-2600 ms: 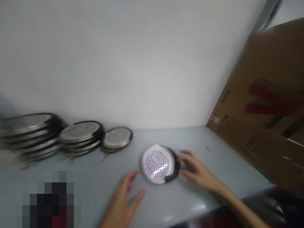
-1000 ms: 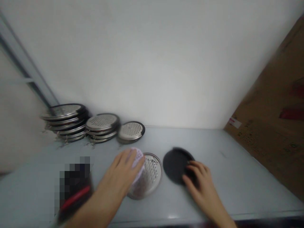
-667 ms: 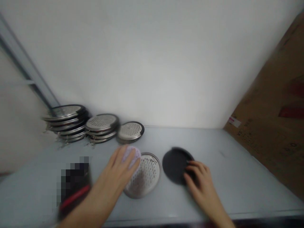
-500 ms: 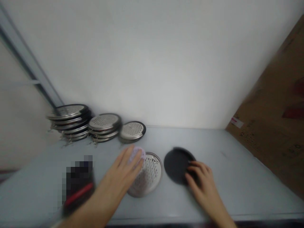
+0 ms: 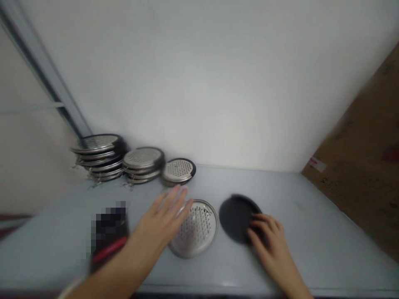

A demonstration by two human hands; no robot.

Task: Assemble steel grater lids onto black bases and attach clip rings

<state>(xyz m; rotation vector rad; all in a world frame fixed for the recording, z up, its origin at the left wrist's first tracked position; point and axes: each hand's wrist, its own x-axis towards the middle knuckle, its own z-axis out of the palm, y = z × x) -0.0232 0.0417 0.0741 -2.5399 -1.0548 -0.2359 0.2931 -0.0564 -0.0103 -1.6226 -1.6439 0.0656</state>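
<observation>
A round metal grater plate (image 5: pixel 199 230) with raised holes lies on the table in front of me. My left hand (image 5: pixel 166 216) is over its left edge, fingers stretched out and slightly apart; what lies beneath the palm is hidden. To the right, a black round tray (image 5: pixel 237 218) with a raised rim rests beside the grater plate, apart from it. My right hand (image 5: pixel 268 236) has its fingers curled on the tray's right edge, the thumb at the near side and the other fingers over the rim.
Along the wall stand a tall stack of round graters (image 5: pixel 102 155), a lower stack (image 5: pixel 144 164) and a small one (image 5: pixel 179 171). A dark object with a red band (image 5: pixel 110 249), partly pixelated, is near my left forearm. A cardboard box (image 5: pixel 358 166) stands at the right.
A pale purple piece that showed between my left fingers is no longer visible. My right hand stays at the black tray. The whole view has shifted slightly.
</observation>
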